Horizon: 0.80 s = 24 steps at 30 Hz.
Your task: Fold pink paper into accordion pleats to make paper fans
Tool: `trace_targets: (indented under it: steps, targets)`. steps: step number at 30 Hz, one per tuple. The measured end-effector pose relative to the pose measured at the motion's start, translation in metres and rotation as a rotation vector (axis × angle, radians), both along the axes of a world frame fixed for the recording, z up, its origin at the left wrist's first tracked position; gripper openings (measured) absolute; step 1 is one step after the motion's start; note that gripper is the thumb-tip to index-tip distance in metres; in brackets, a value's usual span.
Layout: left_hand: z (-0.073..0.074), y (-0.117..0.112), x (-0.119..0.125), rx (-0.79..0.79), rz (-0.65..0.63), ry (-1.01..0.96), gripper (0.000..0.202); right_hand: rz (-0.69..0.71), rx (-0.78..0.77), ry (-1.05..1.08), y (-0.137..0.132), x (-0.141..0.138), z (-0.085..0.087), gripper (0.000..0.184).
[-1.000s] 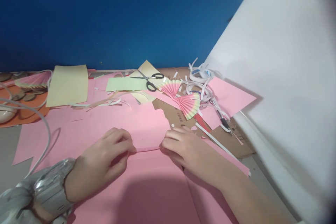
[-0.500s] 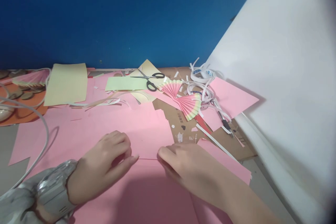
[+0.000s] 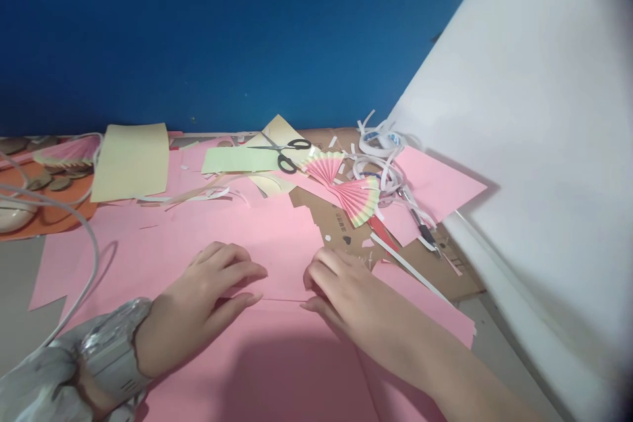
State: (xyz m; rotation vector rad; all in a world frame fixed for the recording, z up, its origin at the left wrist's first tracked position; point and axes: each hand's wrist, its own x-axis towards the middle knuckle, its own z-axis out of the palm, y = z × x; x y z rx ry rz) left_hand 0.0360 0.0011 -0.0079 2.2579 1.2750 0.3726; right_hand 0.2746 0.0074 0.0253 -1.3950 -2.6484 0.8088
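A pink sheet of paper (image 3: 284, 285) lies on a larger pink sheet (image 3: 277, 369), its near edge running between my two hands. My left hand (image 3: 210, 300), with a grey band at the wrist, has its fingers on top of the sheet and its thumb along the near edge. Opposite it, my right hand (image 3: 341, 290) curls its fingers over the sheet's right part, thumb at the same edge. Both hands appear to hold that edge loosely, though the undersides of the fingers are hidden.
Beyond my hands are black-handled scissors (image 3: 287, 155), a pleated pink-and-green paper fan (image 3: 346, 184), green paper (image 3: 237, 159), yellow paper (image 3: 131, 161), curled white strips (image 3: 380, 145) and a pen (image 3: 422, 227). A white cable (image 3: 93, 257) crosses at left. A white panel (image 3: 534, 112) rises at right.
The fingers of both hands have lifted and shifted on the pink sheet. My left index finger now reaches farther right, and my right thumb shows at the edge. The view has shifted slightly.
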Motion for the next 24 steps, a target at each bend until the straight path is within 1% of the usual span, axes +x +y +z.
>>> trace_targets:
  steps: [5, 9, 11, 15, 17, 20, 24]
  targets:
    - [0.001, -0.001, 0.000, -0.035, 0.021, -0.031, 0.019, -0.039, 0.000, 0.034, -0.001, -0.001, -0.001, 0.015]
    - [0.002, -0.001, 0.002, -0.003, 0.056, -0.104, 0.018, -0.024, 0.157, 0.033, 0.004, -0.003, -0.004, 0.008]
    - [0.005, 0.000, 0.003, -0.008, 0.076, -0.136, 0.017, -0.001, 0.225, 0.053, 0.005, -0.002, -0.007, 0.008]
    - [0.011, 0.002, 0.004, -0.069, 0.069, -0.091, 0.019, 0.046, 0.326, 0.099, 0.004, 0.002, -0.014, 0.011]
    - [0.012, 0.001, 0.003, -0.049, 0.066, -0.083, 0.019, 0.039, 0.361, 0.120, 0.002, 0.002, -0.015, 0.011]
    - [0.009, 0.000, 0.000, 0.070, 0.056, -0.124, 0.012, -0.007, 0.327, 0.163, 0.001, 0.001, -0.012, 0.009]
    - [0.005, -0.001, -0.003, 0.243, 0.022, -0.182, 0.006, -0.074, 0.167, 0.250, 0.001, 0.002, -0.002, 0.010]
